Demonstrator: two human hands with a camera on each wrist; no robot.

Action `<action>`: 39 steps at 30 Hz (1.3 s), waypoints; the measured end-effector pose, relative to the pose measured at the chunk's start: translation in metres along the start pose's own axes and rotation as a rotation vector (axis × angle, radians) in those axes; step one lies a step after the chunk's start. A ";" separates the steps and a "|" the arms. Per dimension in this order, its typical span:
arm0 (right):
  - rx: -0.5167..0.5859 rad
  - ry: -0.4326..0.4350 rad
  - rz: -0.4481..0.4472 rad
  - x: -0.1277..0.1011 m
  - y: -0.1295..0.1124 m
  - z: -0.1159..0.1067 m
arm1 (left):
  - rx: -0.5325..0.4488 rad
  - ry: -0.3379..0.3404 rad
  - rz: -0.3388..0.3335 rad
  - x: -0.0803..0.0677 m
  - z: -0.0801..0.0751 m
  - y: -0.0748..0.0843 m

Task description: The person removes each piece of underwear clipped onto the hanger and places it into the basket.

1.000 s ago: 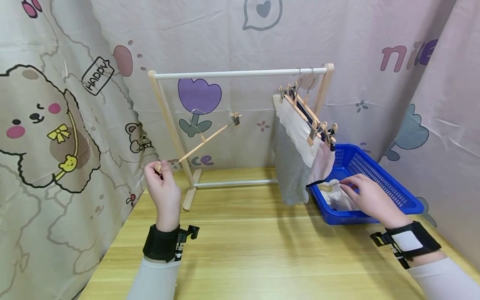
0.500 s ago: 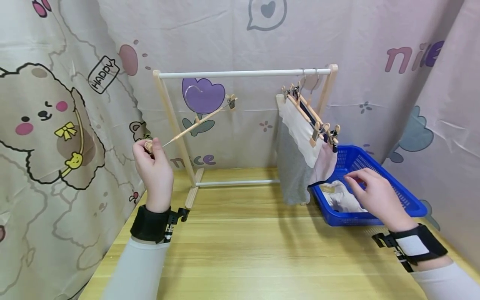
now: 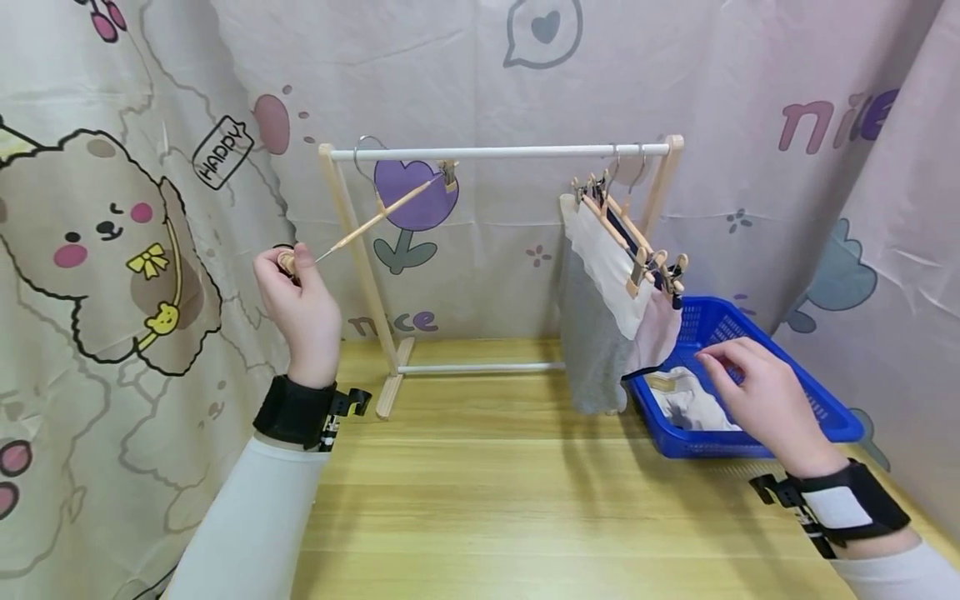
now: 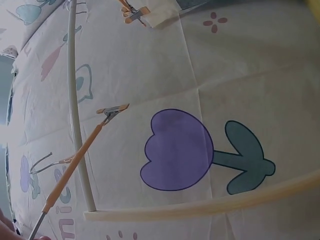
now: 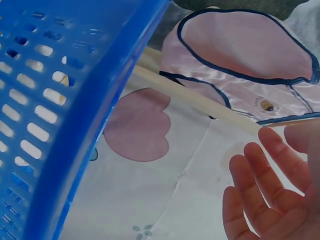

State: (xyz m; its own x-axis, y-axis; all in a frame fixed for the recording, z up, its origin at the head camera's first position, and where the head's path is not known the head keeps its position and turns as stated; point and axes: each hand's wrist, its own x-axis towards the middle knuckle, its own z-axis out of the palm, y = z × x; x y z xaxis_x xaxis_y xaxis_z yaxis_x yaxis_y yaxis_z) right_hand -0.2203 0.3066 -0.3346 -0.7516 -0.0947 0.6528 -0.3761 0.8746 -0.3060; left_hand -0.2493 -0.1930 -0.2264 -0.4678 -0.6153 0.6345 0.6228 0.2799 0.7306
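My left hand (image 3: 306, 312) grips the near end of a wooden clip hanger (image 3: 362, 231) by its clip. The hanger slants up and away, with a clip (image 3: 447, 173) at its far end and nothing hanging from it. Its metal hook (image 3: 358, 158) overlaps the left end of the white rail (image 3: 495, 153). In the left wrist view the hanger (image 4: 72, 172) crosses the rail (image 4: 73, 90). My right hand (image 3: 761, 400) hovers over the blue basket (image 3: 712, 447), fingers loosely bent and holding nothing. Inside the basket lies a pale crumpled garment (image 3: 693, 402).
Grey and white garments (image 3: 596, 333) hang from clip hangers at the rail's right end, beside a pink garment with dark trim (image 5: 265, 95). The rack's left post (image 3: 367, 267) stands behind the held hanger. A patterned curtain (image 3: 495, 275) backs the wooden table (image 3: 480, 500).
My left hand has risen and moved left, lifting the hanger so its hook goes up to the rail. The right hand has drawn back slightly from the garment in the basket.
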 end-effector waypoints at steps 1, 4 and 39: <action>0.002 0.007 -0.005 -0.001 -0.001 0.000 | 0.001 0.000 -0.001 0.002 0.001 0.001; 0.004 0.025 -0.029 -0.005 -0.004 0.000 | -0.001 0.000 -0.002 0.005 0.003 0.001; -0.049 0.099 -0.208 -0.012 -0.038 -0.001 | 0.111 0.077 0.015 0.023 0.000 -0.021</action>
State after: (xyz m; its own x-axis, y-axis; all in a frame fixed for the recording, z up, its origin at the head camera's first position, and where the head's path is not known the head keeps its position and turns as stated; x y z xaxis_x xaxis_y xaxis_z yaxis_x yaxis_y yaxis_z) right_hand -0.1963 0.2747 -0.3297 -0.6030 -0.2298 0.7639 -0.4882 0.8637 -0.1255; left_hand -0.2730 -0.2127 -0.2274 -0.4069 -0.6641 0.6273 0.5539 0.3667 0.7475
